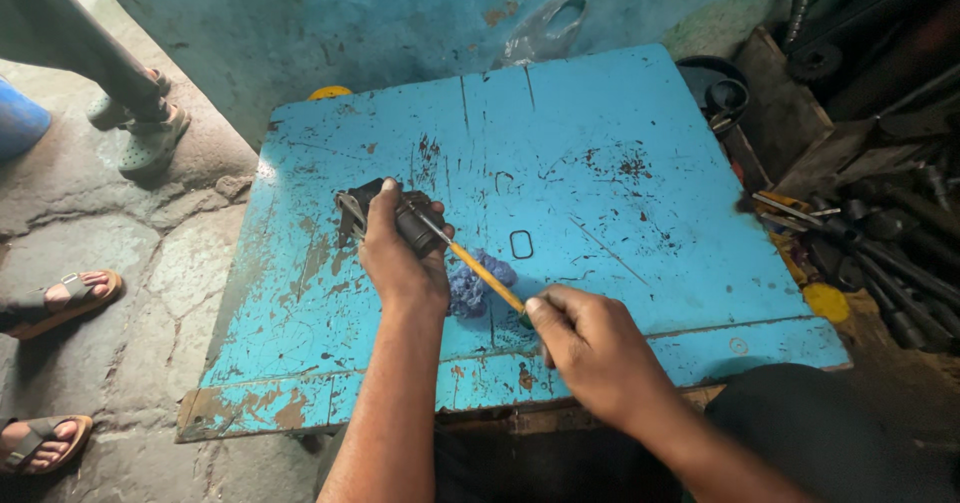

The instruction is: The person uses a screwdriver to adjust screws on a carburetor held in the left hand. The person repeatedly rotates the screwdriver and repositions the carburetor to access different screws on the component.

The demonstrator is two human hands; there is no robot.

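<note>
Two hands at work over a worn blue board (620,143). Left hand (402,258) clenched around a dark metal part (385,213), pressed down on the board toward its left half. Right hand (590,348) gripped on a yellow-handled screwdriver (480,271) near the board's front edge, shaft angled up-left, tip against the dark part just beside the left thumb. Blue rag (475,285) bunched on the board under the screwdriver, between the two hands. Small black rubber ring (521,244) flat on the board, just right of the rag and apart from both hands. Off the board's left edge, sandalled feet (60,301) of other people on the cracked floor. Off its right edge, dark tools and metal bars (880,233) heaped together. Behind the board, a clear plastic bag (540,28) against the wall.
</note>
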